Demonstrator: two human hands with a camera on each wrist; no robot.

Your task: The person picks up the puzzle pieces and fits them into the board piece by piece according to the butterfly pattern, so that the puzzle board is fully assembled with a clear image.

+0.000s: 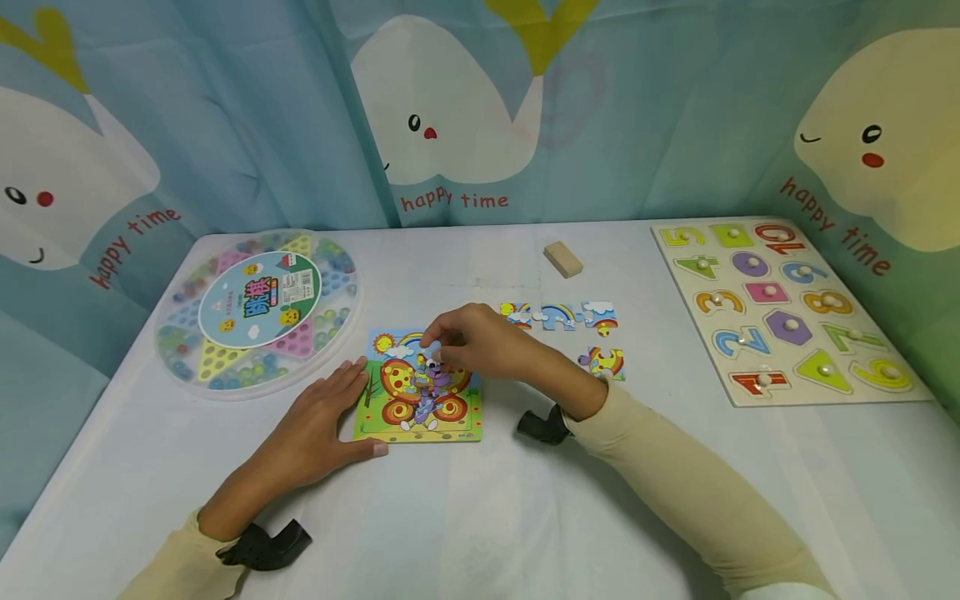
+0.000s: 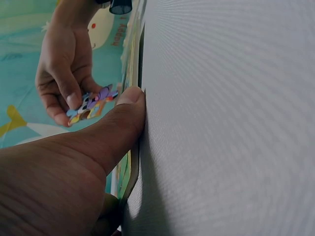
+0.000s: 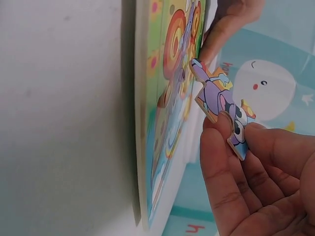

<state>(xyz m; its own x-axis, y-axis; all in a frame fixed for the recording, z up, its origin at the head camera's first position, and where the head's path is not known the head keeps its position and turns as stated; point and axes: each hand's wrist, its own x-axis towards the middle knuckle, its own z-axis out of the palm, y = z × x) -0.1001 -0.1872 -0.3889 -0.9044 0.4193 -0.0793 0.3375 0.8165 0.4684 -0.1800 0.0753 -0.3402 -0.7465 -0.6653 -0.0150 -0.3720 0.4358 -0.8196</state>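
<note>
A square jigsaw board with a butterfly picture lies flat on the table. My left hand steadies it, with the fingers along its left edge and the thumb at its front edge. Above the board, my right hand pinches a puzzle piece between thumb and fingers. The piece shows a purple cartoon figure and is held tilted, seemingly just off the board. Part of the board's upper right is hidden by the right hand in the head view.
Loose puzzle pieces lie right of the board, with another piece below them. Behind stands a small wooden block. A round Chinese checkers set sits at left, and a number-and-shape peg board at right.
</note>
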